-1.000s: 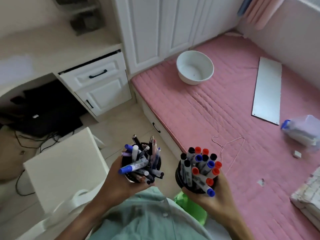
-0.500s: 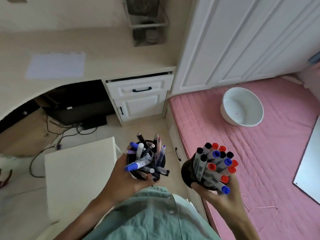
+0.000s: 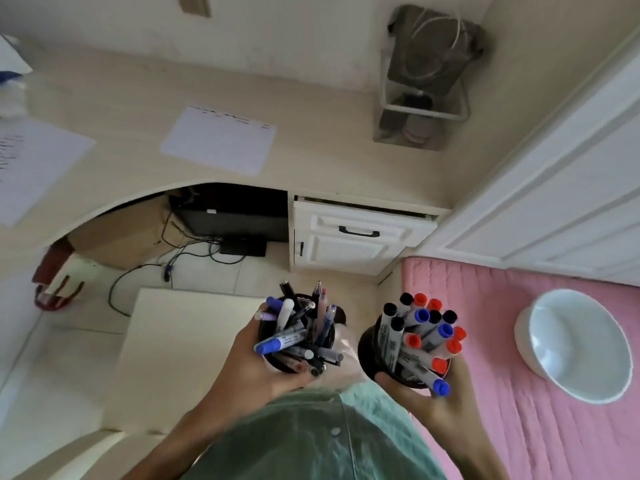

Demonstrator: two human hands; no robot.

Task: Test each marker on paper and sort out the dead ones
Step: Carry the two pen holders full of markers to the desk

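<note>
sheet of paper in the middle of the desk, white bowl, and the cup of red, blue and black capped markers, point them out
sheet of paper (image 3: 219,139), head view, its centre
white bowl (image 3: 540,367), head view, near rim
cup of markers (image 3: 367,348), head view, dark left wall

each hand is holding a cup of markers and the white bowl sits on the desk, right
Not quite. The left hand and right hand each hold a cup of markers, but the head view shows the white bowl on the pink mat, not the desk.
</note>
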